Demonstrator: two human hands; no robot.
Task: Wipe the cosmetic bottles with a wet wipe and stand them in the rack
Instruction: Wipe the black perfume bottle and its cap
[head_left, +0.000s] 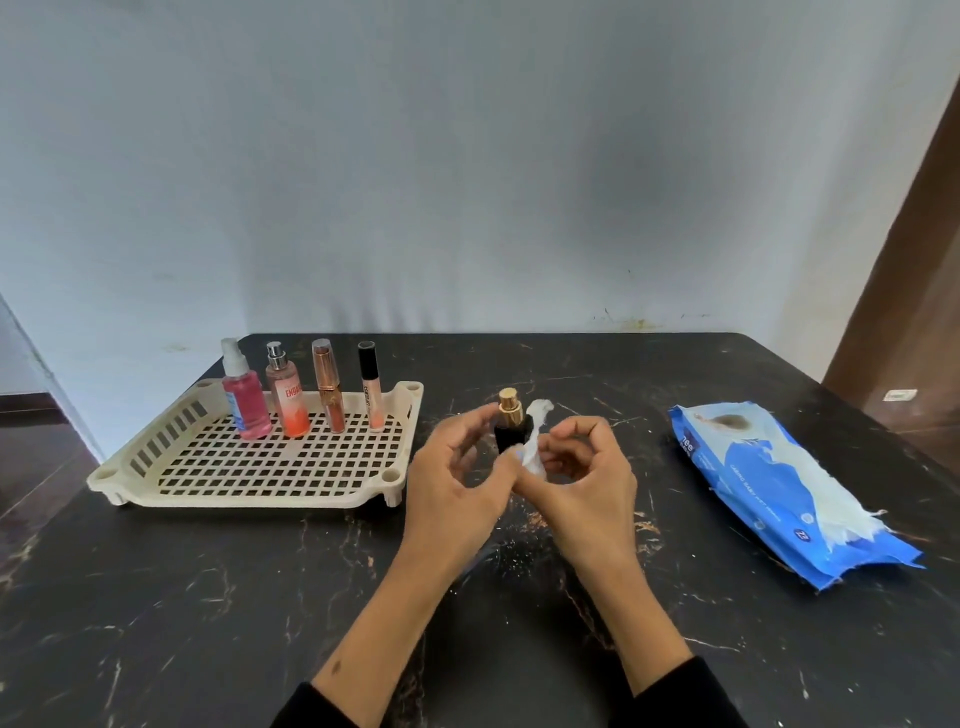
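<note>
Soft, even, fairly dim indoor light, no hard glare. Broad grey shadow blotch on the wall (639, 171), right of centre; paler toward the left. Faint dull sheen on the dark marbled desk (208, 597), with a soft shadow beneath the hands near the middle. Small short shadows under the rack (130, 488) on the left. Strong wide-angle bending at the edges: desk rim curved, brown door (909, 291) at far right leaning inward. Slight softness throughout, print on the blue wipe pack (769, 488) smeared and mostly unreadable, fingers (582, 431) a little blurred
</note>
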